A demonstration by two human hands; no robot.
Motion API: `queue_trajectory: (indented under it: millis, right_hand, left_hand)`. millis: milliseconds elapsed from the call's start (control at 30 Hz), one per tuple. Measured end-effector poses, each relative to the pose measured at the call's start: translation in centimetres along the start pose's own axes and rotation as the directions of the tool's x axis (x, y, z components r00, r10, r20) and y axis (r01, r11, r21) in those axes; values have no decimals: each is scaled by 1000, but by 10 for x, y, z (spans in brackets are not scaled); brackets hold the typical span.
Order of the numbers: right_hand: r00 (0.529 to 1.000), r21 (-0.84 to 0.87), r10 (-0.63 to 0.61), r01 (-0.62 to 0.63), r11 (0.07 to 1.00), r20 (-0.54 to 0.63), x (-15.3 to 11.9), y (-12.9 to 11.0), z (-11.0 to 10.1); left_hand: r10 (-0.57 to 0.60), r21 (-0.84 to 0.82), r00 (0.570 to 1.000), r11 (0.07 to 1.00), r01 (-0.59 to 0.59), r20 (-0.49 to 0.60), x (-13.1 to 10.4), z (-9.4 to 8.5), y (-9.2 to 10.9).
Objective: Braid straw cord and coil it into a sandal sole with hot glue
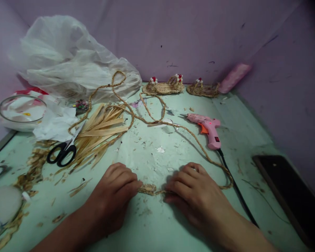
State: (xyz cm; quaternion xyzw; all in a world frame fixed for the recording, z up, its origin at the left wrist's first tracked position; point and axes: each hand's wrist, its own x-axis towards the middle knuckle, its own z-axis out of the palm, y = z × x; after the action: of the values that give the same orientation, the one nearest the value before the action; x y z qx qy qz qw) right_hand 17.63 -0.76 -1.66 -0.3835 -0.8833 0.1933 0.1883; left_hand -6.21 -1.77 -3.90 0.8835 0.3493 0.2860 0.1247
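My left hand (pixel 118 189) is closed, its fingertips pinching the left end of a small flat coil of braided straw (pixel 148 189). From the coil's right end the braided straw cord (pixel 228 175) runs into my right hand (pixel 190 190), whose fingers are closed around it. Both hands rest low over the table, with a short gap between them. Past my right hand the cord bends back and winds in loose loops across the table. Beyond the right hand lies a pink glue gun (pixel 213 134) on its side, nozzle pointing left.
Black-handled scissors (pixel 65 154) lie by dry straw strips (pixel 105 131) at left. A clear plastic bag (pixel 68 59) fills the back left. Small woven slippers (pixel 164 88) with beads stand along the wall near a pink cylinder (pixel 235 77). A dark phone (pixel 286 196) lies right.
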Motion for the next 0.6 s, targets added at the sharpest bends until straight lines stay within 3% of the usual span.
queue_trajectory:
  millis: [133, 333, 600]
  right_hand:
    - [999, -9, -53, 53, 999, 3, -1, 6, 5]
    - [994, -18, -37, 35, 999, -98, -4, 6, 7]
    - [987, -53, -32, 24, 998, -160, -2, 7, 8]
  left_hand:
    - [-75, -54, 997, 996, 75, 9, 2, 0, 0]
    - [-138, -128, 990, 983, 135, -18, 4, 0, 0]
    - [-231, -188, 970, 952, 242, 82, 7, 0, 4]
